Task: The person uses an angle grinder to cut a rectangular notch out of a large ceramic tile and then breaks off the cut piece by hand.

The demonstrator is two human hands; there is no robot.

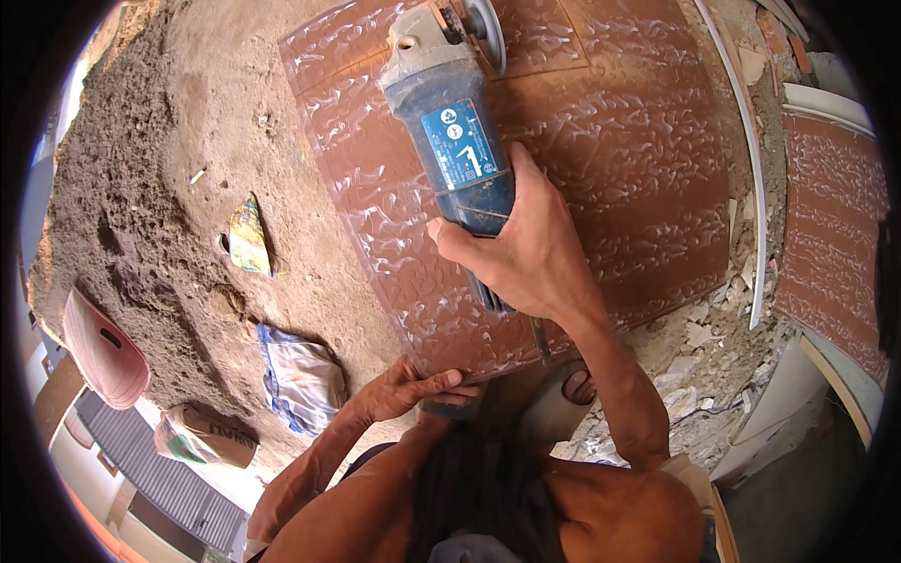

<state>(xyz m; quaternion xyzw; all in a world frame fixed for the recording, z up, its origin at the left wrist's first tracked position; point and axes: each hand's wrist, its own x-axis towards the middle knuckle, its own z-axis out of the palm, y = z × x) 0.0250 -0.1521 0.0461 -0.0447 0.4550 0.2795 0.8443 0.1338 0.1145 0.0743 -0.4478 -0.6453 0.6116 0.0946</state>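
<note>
A blue angle grinder (465,155) with a grey metal head is gripped around its body by my right hand (530,239). Its disc (486,36) is at the top, over the far part of a brown, wavy-patterned tile sheet (638,188). At the sheet's near left corner, my left hand (413,387) holds the edge, with the thumb on top and the fingers partly hidden beneath. From the grinder's rear a dark cord (539,340) runs down over the near edge. Thin cut lines and brownish dust show near the disc.
Dirt and rough sand (141,206) lie to the left, with a white-and-blue sack (302,380), a yellow packet (249,236) and a pink basin (103,349). Right of the sheet are a long white strip (746,141), rubble (690,361) and another patterned brown panel (833,225). My sandalled foot (578,387) is just below the sheet.
</note>
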